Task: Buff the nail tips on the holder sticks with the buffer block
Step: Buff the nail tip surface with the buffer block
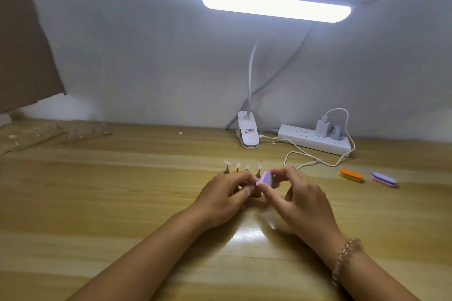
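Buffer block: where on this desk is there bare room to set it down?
Bare wood: the wide stretch left of the left hand, short of the racks; also the near corner right of the bracelet. Crowded: behind and right of the right hand, where the cable, orange buffer, purple buffer and power strip lie.

No text can be read with certainty. One printed label [248,131] is seen on the white lamp clamp [252,140], standing on the desk [122,190] just right of the frame's centre: a line of dark characters with a fainter reddish line beneath it, both too blurred to be made out. On the power strip [305,138] to its right, only a small red mark near the right end is seen, and it is unreadable.
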A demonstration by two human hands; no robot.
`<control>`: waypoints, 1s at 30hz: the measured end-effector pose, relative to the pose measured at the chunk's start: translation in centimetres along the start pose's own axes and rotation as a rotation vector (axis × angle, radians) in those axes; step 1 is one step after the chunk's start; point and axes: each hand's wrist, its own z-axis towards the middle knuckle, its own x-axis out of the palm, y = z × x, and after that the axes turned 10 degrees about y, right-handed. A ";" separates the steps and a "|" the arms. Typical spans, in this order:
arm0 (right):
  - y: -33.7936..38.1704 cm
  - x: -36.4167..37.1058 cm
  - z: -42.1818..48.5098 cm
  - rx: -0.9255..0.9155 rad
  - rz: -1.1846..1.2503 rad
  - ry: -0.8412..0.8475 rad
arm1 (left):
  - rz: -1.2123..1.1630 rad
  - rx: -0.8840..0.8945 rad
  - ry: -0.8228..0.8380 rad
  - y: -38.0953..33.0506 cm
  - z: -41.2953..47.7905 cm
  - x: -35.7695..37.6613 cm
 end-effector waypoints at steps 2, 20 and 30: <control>0.0 0.1 -0.4 -0.054 -0.067 0.015 | 0.015 -0.001 0.002 0.0 0.0 0.0; -0.1 0.1 -0.3 -0.034 -0.050 -0.007 | -0.070 0.018 -0.010 -0.2 0.0 0.0; -0.1 0.2 -0.2 -0.032 -0.025 -0.009 | 0.024 0.002 0.012 -0.5 0.0 0.0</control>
